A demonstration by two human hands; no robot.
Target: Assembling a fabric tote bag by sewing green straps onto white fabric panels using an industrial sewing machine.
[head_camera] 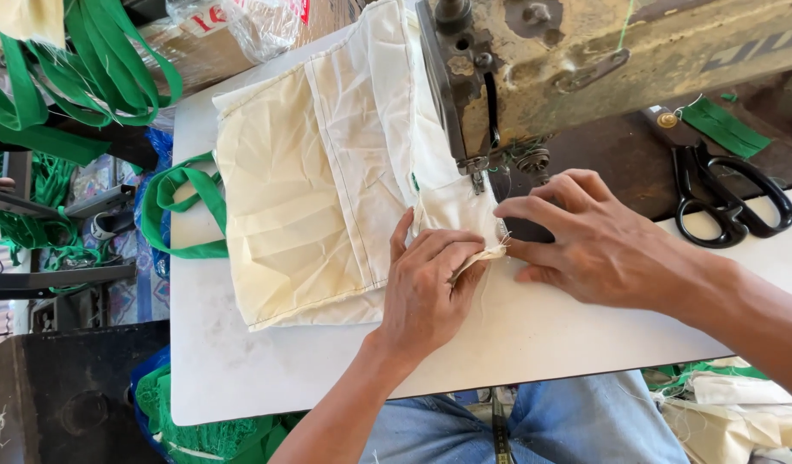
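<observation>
The left hand (430, 288) lies palm-down on the cream cotton cloth bag (314, 172), its fingers pressing a folded corner of the fabric flat and pinching its edge just in front of the needle. The right hand (585, 241) meets it from the other side, fingertips bent onto the same folded edge, so both hands are close together and clamped on the cloth at one spot. The bag spreads away to the left over the white tabletop (241, 369), creased, with a stitched seam running down its panel and a green woven strap handle (185, 210) looping out from its far side. Right above the hands stands the worn, yellowish metal sewing machine (602, 60), its presser foot touching the fabric. Beyond the right hand, a pair of black-handled scissors (722, 193) lies on the machine's dark bed. More green straps (61, 86) are heaped at the upper left, off the tabletop.
</observation>
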